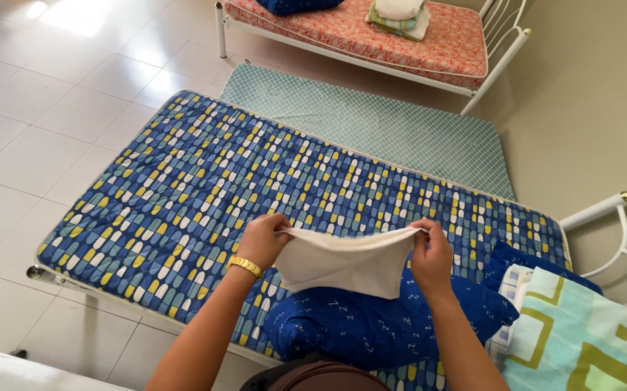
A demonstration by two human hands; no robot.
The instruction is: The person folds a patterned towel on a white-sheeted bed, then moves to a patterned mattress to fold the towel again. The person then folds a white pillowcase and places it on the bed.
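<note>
My left hand [263, 241] and my right hand [431, 255] each pinch one top corner of a folded white cloth [342, 262], which hangs stretched between them. A gold bracelet sits on my left wrist. The cloth is held just above a dark blue pillow [371, 326] that lies on the near edge of a mattress with a blue, yellow and white pattern [205, 188].
Folded bedding in turquoise, white and olive [581, 337] lies at the mattress's right end. A teal checked mattress [371, 123] lies on the floor behind. A white metal bed with a red mattress [357, 32] holds folded linens [399, 16]. Pale floor tiles [38, 108] spread left.
</note>
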